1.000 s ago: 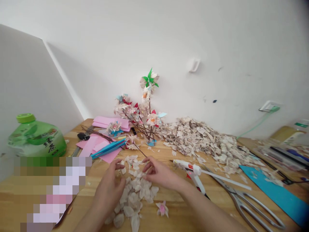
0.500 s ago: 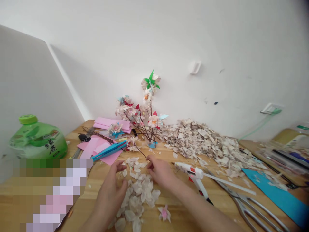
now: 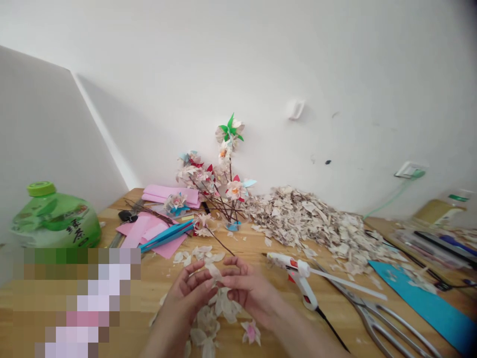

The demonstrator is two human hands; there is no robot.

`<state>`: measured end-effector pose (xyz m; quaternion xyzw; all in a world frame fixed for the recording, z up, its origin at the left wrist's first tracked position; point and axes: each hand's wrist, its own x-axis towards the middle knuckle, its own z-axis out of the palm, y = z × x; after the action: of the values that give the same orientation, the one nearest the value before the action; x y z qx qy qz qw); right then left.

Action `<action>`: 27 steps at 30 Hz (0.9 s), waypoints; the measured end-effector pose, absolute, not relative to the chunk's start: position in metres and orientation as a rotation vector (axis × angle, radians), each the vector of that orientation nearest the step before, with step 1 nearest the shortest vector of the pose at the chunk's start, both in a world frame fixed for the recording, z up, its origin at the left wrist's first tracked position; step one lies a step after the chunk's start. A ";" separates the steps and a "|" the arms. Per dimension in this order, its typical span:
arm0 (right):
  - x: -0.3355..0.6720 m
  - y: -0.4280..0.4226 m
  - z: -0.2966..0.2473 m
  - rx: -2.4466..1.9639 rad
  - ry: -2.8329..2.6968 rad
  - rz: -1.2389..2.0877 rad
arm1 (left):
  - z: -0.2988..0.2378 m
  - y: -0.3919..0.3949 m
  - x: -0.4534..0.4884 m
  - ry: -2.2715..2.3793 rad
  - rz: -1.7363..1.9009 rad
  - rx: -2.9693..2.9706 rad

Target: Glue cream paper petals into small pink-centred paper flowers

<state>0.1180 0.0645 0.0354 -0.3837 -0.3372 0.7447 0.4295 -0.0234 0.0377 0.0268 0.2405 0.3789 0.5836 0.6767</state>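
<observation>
A pale, thin petal (image 3: 213, 272) is pinched between the fingertips of both hands, above the loose petals. My left hand (image 3: 192, 293) is closed on its lower left side, and my right hand (image 3: 248, 291) is closed on its right side. Beneath them lies a loose heap of whitish petals (image 3: 206, 323), partly hidden by the hands. A small flower with a pink centre (image 3: 251, 331) rests beside the heap. Beyond my right hand a flower on a thin stem (image 3: 203, 225) lies on the table, its stem pointing towards my fingers.
A white glue gun (image 3: 294, 266) and large metal scissors (image 3: 368, 313) lie at right, near blue paper (image 3: 417, 303). Behind is a big petal heap (image 3: 309, 216) and flowers on branches (image 3: 201, 174). Pink paper (image 3: 171, 195) and a green bottle (image 3: 55, 219) are at left.
My right hand has left the end of the flower stem and come down to the left. My left hand has moved right, and both now meet at a petal.
</observation>
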 end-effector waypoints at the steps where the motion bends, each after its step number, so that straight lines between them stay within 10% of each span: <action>1: 0.117 0.063 0.034 -0.956 -0.812 1.868 | 0.027 0.038 -0.024 0.855 1.327 0.531; 27: 0.080 0.060 0.038 -0.927 -0.639 1.532 | 0.032 0.037 -0.020 0.894 1.298 0.528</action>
<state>0.0801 0.0596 0.0382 -0.3969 -0.2736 0.6558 0.5810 -0.0204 0.0369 0.0319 0.2345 0.3974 0.5769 0.6740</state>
